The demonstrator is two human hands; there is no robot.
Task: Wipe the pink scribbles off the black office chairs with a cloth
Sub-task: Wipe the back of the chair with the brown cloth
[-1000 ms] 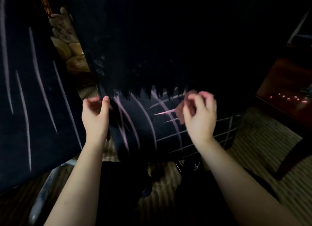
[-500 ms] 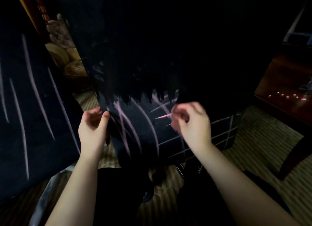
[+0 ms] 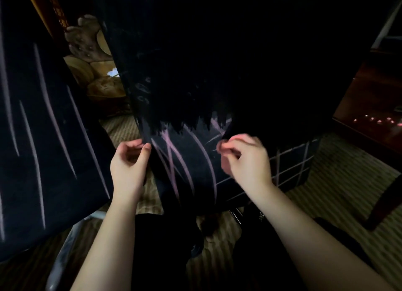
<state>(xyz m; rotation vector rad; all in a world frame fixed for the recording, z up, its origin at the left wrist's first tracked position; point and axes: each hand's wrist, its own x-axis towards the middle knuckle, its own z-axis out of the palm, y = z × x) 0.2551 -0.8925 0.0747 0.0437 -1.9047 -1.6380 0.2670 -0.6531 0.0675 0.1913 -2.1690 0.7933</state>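
Our left hand curls round the left edge of the middle chair, thumb on its front, apparently steadying it. Our right hand pinches a small bunched cloth, blurred, low on the chair's back. The pink scribbles lie just left of the cloth, their long strokes running downward, so the right hand is nearer and nothing stands between. Left of the chair stands a second chair, also streaked; to its right is a wooden table.

An office chair stands at centre, a second chair just left, a sofa far between them, a table right.
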